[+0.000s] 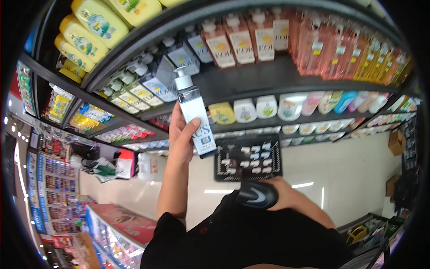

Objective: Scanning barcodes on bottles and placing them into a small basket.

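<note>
My left hand (181,134) grips a clear pump bottle (198,117) with a white pump head and a pale label that bears writing. The thumb lies across the label, and the bottle tilts slightly, held in front of the shelf. Low against my body, my right hand (284,191) is wrapped around a black handheld scanner (257,195); its grip is mostly hidden. Beyond the scanner, a black plastic basket (218,168) stands on the floor and holds several pump bottles with white tops.
A dark shelf (242,77) carries boxed blue pump bottles (158,87), pink boxed bottles (242,43) and pink clear bottles (315,50). Yellow bottles (100,23) fill the shelf above; white and coloured bottles (292,106) line the one below. A red-topped display case (124,222) stands at lower left.
</note>
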Demonstrator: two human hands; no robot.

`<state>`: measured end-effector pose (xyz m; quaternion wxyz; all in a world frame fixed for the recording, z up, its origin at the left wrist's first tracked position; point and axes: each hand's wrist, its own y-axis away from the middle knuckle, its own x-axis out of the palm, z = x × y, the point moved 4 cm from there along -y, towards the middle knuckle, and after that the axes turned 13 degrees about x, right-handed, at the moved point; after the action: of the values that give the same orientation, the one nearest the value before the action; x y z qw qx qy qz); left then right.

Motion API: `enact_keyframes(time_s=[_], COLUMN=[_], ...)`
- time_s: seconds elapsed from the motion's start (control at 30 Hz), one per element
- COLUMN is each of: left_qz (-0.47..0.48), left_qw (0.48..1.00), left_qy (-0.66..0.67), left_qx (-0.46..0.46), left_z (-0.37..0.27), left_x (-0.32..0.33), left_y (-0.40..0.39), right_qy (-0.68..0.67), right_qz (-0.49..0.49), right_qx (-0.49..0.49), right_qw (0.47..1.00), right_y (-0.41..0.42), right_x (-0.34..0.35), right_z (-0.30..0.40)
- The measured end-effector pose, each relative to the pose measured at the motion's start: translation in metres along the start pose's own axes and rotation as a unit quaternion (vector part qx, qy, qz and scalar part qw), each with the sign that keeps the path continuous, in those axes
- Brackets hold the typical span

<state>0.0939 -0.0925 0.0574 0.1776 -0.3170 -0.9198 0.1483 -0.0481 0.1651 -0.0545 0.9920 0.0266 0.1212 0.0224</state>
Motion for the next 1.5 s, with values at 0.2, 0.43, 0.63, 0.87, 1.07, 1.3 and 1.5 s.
enact_keyframes(time_s=[0.2, 0.43, 0.63, 0.87, 1.07, 1.3, 1.5], left_qz=[-0.082, -0.161, -0.221, -0.197, -0.205, -0.189, -0.181], left_qw=[0.982, 0.923, 0.785, 0.802, 0.809, 0.853, 0.925], left_qy=[-0.094, -0.275, -0.479, -0.486, -0.474, -0.398, -0.309], left_qx=[0.143, 0.214, 0.325, 0.287, 0.279, 0.278, 0.124], left_z=[0.018, 0.070, 0.087, 0.080, 0.073, 0.083, 0.089], left_x=[-0.001, -0.011, -0.004, -0.002, 0.004, -0.002, -0.003], left_y=[-0.066, -0.125, -0.129, -0.124, -0.126, -0.131, -0.139], right_qy=[-0.008, 0.012, 0.066, 0.072, 0.022, 0.018, -0.029], right_qz=[0.024, -0.020, -0.017, 0.005, -0.017, 0.005, -0.074], right_qx=[0.027, 0.038, 0.057, 0.094, 0.044, 0.083, 0.075], right_qw=[0.999, 0.999, 0.996, 0.993, 0.999, 0.996, 0.994], right_y=[0.007, 0.007, 0.000, -0.013, -0.023, -0.028, -0.026], right_x=[0.010, 0.014, 0.008, 0.003, -0.004, -0.003, -0.013], right_z=[-0.002, -0.015, -0.027, -0.027, -0.002, 0.001, 0.009])
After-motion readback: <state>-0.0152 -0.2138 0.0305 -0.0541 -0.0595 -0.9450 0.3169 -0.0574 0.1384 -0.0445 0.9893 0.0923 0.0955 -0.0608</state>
